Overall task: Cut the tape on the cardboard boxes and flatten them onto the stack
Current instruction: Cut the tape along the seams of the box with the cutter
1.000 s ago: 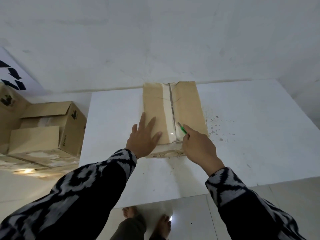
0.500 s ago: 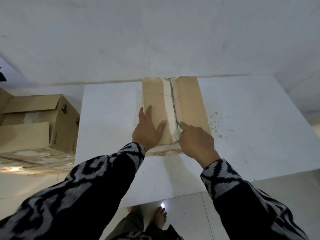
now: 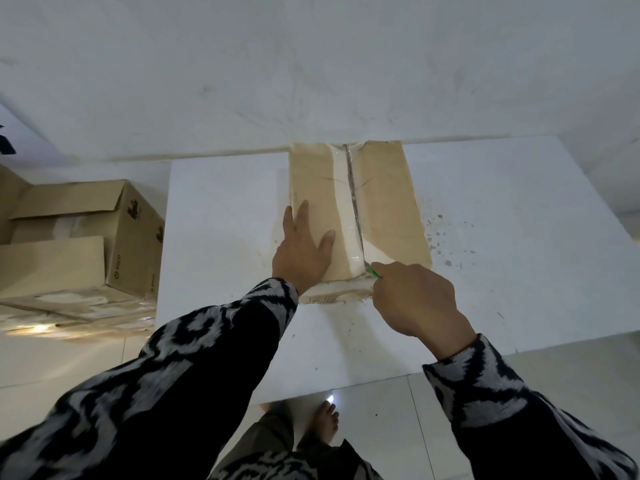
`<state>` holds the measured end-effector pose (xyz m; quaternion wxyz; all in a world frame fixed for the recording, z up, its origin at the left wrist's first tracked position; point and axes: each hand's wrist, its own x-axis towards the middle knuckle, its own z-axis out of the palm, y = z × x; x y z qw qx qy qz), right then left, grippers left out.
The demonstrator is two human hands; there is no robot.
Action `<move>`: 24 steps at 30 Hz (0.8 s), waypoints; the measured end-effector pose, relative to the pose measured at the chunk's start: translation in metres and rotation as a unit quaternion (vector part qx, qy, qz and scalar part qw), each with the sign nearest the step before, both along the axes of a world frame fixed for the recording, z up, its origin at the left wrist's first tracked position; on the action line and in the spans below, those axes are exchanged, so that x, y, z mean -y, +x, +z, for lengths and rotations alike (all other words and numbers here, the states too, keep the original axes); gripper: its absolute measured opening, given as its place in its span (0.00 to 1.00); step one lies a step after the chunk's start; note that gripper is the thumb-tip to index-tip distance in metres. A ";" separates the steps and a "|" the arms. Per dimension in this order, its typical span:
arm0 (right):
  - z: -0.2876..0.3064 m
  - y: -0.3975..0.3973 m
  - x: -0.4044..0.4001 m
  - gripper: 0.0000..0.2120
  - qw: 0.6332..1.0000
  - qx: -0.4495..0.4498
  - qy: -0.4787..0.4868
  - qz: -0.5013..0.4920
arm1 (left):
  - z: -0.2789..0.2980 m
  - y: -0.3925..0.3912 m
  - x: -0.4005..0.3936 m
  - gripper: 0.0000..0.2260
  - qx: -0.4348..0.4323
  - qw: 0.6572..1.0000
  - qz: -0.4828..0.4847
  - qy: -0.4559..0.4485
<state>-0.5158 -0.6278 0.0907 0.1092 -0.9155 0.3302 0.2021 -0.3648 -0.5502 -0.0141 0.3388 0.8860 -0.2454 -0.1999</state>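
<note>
Head view: unreadable black print marks the side box (image 3: 135,237); hands (image 3: 412,299) cut tape (image 3: 346,216).

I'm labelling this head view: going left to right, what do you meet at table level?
Boxes on the floor → left hand → tape seam → green cutter → right hand → dark specks on the table.

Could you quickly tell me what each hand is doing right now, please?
Left hand: open, fingers flat on the cardboard box.
Right hand: closed round the green cutter at the tape seam.
</note>
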 end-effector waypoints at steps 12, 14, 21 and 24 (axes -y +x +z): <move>-0.010 -0.016 -0.028 0.29 0.998 0.023 0.027 -0.053 | 0.001 -0.003 0.002 0.32 0.003 1.000 0.008 0.003; -0.012 -0.018 -0.032 0.31 0.997 0.027 0.029 -0.063 | 0.002 -0.003 0.002 0.32 0.009 1.000 0.009 0.005; -0.012 -0.049 -0.036 0.32 0.991 0.074 0.025 -0.105 | 0.008 -0.004 0.001 0.33 -0.014 1.000 0.003 0.019; -0.014 -0.055 -0.037 0.26 0.982 0.132 0.034 -0.132 | 0.012 -0.003 -0.010 0.36 0.043 0.997 -0.056 0.033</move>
